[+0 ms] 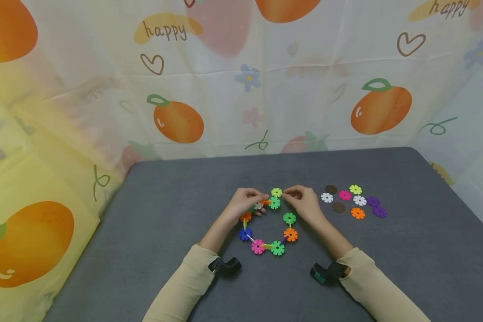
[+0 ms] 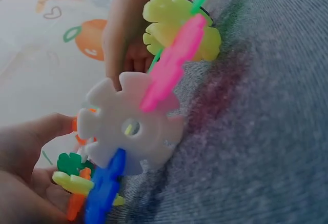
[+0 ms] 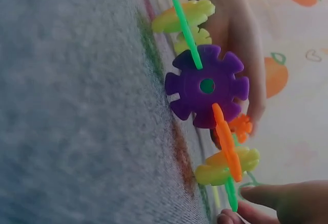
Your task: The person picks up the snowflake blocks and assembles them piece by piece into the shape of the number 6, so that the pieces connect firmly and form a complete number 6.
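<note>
A ring-shaped chain of slotted plastic discs, with a pink disc (image 1: 258,247) and a blue disc (image 1: 245,234) among them, lies between the hands, gapped at upper right. My left hand (image 1: 243,201) holds its upper left part; the left wrist view shows the thumb against an orange disc (image 2: 75,124). A green disc (image 1: 274,203) ends that side. Adjoining it is a yellow disc (image 1: 276,192), whose right edge my right hand (image 1: 303,202) pinches between thumb and finger; whether their slots interlock I cannot tell. The chain's other end is a green disc (image 1: 290,218).
Loose discs lie right of the right hand, including an orange one (image 1: 358,213), a pink one (image 1: 345,195), a purple one (image 1: 380,211) and a brown one (image 1: 339,207). Black wrist devices (image 1: 326,273) sit on both forearms. Printed cloth (image 1: 225,112) hangs behind the grey table (image 1: 177,197).
</note>
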A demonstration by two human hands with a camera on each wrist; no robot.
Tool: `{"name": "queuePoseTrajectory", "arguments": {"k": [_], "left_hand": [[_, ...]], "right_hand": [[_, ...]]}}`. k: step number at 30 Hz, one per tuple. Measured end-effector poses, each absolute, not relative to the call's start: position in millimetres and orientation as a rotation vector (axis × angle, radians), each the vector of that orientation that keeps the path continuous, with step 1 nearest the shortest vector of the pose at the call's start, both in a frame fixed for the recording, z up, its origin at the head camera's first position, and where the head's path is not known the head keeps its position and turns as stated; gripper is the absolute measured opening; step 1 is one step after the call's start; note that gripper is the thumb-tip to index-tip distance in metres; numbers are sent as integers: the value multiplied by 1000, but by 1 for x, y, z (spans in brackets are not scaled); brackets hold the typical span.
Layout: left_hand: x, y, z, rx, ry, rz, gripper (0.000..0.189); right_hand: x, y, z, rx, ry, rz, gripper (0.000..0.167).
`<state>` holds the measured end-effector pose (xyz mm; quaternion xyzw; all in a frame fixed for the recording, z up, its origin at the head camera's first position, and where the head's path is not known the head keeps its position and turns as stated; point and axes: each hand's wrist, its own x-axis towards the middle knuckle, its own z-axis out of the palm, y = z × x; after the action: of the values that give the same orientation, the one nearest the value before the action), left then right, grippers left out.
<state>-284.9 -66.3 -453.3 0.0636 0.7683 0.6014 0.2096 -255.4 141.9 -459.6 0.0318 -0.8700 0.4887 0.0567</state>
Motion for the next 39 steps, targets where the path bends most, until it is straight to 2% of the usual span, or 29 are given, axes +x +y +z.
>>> {"name": "queuePoseTrajectory", "arguments": {"k": [12, 16, 24, 32, 39], "left_hand": [[-282, -68, -451, 381, 2255, 1521, 25], [-282, -69, -449, 377, 2234, 1513, 27], [-286, -74, -448, 262, 2124, 1586, 25], [-287, -75, -447, 116, 2014, 1646, 25], [-288, -72, -450, 85, 1963, 1699, 28]], "right_hand": [[-274, 133, -459, 129, -2846, 1058, 33], [-275, 131, -460, 107, -2865, 1019, 31], [-268, 138, -462, 109, -2635, 1425, 19], [-251, 149, -465, 339, -2607, 1626, 16], [-241, 148, -461, 335, -2507, 1776, 18]]}}
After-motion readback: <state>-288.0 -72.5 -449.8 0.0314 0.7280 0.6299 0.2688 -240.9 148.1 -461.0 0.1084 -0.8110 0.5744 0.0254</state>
